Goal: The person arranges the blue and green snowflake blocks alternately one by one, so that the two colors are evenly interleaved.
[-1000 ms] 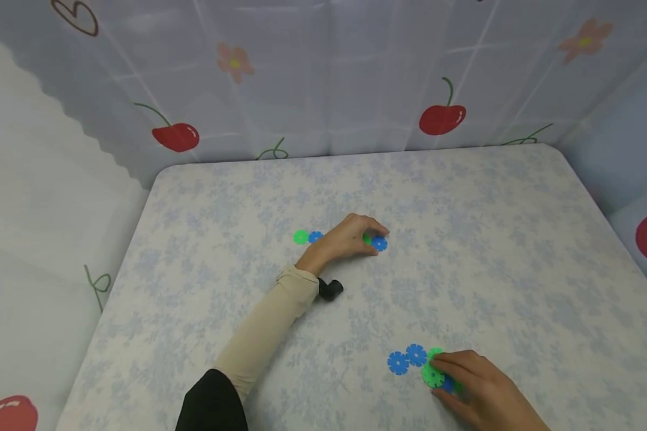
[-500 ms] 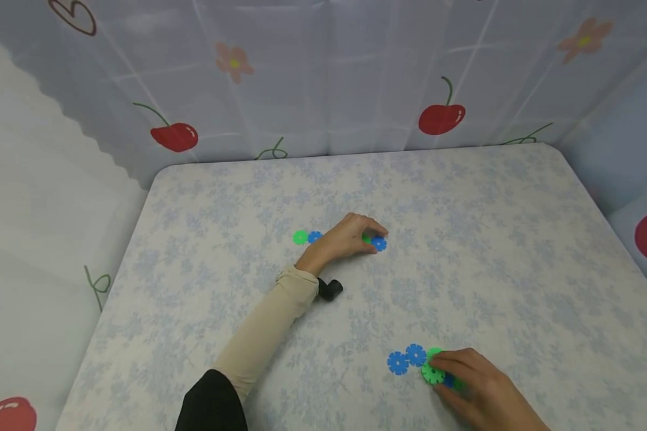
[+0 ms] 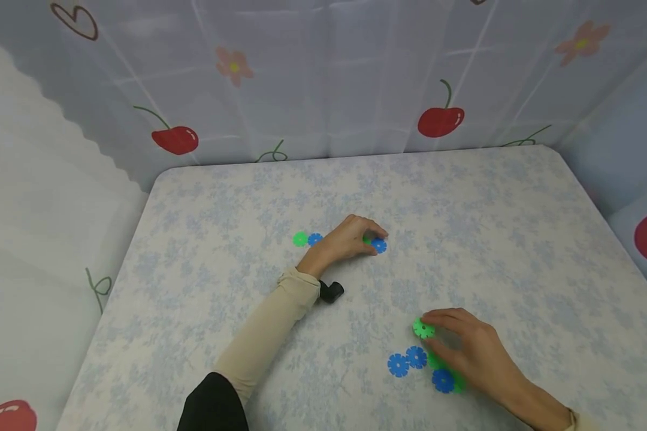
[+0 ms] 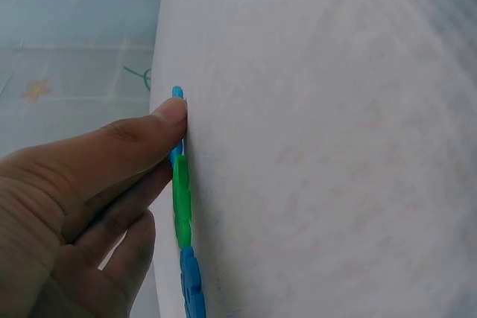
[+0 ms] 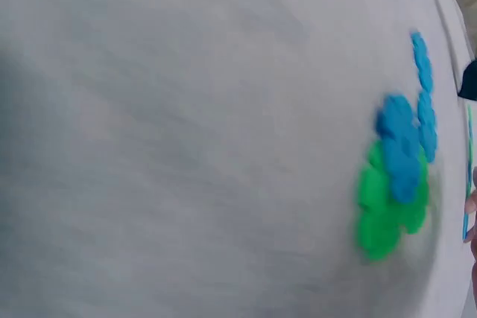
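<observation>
Green disc (image 3: 423, 328): pinched by your right hand (image 3: 477, 353), just beyond two blue discs (image 3: 398, 365) | blue end disc (image 3: 379, 246): pinched by your left hand (image 3: 346, 239), which hides the row's (image 3: 315, 239) middle | green end disc (image 3: 300, 239): left of that hand | hands well apart

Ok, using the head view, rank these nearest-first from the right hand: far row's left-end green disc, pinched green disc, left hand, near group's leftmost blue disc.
1. Pinched green disc: in the right hand.
2. Leftmost blue disc: near group's left end.
3. Left hand: farther up and left.
4. Left-end green disc: farthest left.
</observation>
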Demonstrator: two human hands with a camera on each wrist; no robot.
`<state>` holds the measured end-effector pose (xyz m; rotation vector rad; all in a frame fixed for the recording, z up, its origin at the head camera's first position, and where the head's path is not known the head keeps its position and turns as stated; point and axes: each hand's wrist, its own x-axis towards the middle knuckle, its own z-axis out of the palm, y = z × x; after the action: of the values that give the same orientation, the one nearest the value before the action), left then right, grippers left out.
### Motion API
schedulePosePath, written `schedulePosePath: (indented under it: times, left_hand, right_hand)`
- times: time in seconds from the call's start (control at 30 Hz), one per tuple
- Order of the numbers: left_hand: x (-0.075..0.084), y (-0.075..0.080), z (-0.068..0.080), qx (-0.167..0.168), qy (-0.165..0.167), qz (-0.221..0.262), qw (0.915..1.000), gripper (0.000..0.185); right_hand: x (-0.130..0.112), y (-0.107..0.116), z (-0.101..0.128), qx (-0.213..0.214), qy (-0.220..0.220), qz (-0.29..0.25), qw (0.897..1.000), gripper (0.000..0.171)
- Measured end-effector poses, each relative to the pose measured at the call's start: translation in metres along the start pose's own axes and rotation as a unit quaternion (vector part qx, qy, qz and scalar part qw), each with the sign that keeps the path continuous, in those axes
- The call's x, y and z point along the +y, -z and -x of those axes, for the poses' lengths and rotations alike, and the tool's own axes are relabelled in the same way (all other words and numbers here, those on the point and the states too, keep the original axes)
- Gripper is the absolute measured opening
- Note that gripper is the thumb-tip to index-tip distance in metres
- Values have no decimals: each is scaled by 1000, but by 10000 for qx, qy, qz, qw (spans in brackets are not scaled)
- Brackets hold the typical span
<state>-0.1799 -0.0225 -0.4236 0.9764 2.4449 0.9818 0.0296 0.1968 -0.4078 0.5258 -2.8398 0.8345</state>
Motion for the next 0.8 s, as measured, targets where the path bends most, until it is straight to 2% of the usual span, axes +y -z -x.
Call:
schedulePosePath:
  times: [0.27, 0.5, 0.8]
  left_hand:
    - [0, 1, -1, -34, 10, 85, 10000, 39]
    - [-1, 0, -1, 10, 34, 70, 10000, 38]
    - [1, 2, 0, 4, 22, 98, 9999, 39]
  right_hand:
    - [16, -7, -49, 113, 17, -256, 9996, 33]
    - [28, -15, -90, -7, -219, -476, 9986, 26]
    - [41, -24, -121, -199, -448, -464, 9977, 25]
